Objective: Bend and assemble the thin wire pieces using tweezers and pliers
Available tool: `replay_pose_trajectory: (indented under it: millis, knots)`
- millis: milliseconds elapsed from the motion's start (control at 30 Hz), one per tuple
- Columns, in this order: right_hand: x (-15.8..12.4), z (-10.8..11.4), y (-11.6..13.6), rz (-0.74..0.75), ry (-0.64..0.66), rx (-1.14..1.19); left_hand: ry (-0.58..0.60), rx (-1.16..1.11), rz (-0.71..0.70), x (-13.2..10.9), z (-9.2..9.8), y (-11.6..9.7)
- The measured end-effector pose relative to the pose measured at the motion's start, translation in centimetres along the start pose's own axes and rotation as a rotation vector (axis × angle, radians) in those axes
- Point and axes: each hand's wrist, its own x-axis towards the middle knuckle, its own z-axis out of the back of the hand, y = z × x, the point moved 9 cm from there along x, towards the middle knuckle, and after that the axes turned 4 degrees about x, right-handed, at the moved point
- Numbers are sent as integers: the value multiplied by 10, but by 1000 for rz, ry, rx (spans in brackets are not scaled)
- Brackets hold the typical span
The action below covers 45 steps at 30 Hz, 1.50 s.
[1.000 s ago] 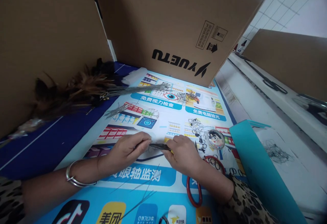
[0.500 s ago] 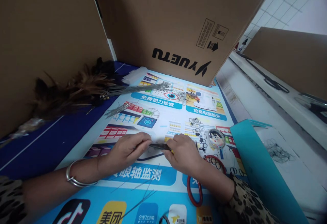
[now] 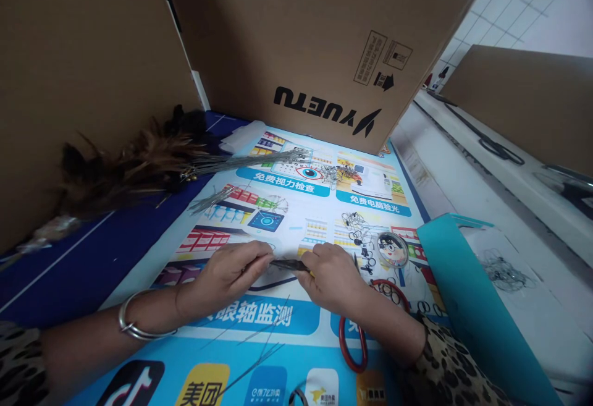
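Item 1: long-nose pliers (image 3: pixel 288 264), dark jaws, yellow on handle; held approx. level just above printed sheet (image 3: pixel 296 233) on worktop (image 3: pixel 139 233), mid-front, betw. both hands, tips pointing L.

Item 2: R hand (image 3: pixel 331 273); grip clamped on plier handles, which are mostly hidden in palm. Leopard-print sleeve.

Item 3: L hand (image 3: pixel 245 267); grip together, thumb & forefinger at plier tips; whether a fine pc. sits betw. them, cannot tell. Silver bangle (image 3: pixel 132 325) at wrist, leopard-print cuff.

Item 4: red-handled scissors (image 3: pixel 343 347), partly hidden under R wrist.

Item 5: round case (image 3: pixel 391 249) w/ cartoon face, beyond R hand; small dark wire pcs. (image 3: pixel 368 251) just L of it; small rings (image 3: pixel 389 295) by scissors' upper loop.

Item 6: loose wires (image 3: pixel 264 356), few, crossing on sheet nr. front.

Item 7: long wire bundle (image 3: pixel 259 159), far L; shorter bundle (image 3: pixel 210 200) nearer.

Item 8: brown/black feathers (image 3: pixel 148 152), heap on blue cover, far L.

Item 9: cardboard panel (image 3: pixel 296 23), marked YUETU upside down, standing at back.

Item 10: teal carton (image 3: pixel 482 307), R side; wire tangle (image 3: pixel 504 270) just R of its teal wall.
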Motion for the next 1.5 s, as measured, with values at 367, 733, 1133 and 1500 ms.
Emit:
replay_pose_trajectory:
  millis: [367,733,1133,1500]
  knots:
    - [0,0,1,14,25,29,45,-50,56,0,-3,5]
    - [6,-3,-18,-41,-74,213,-116,-694,449,4,-9,50]
    - [-1,8,-30,-105,-11,133,-323,-1241,509,4,-4,80]
    - [0,28,-9,-68,-28,-247,-341,-1356,498,5,-6,96]
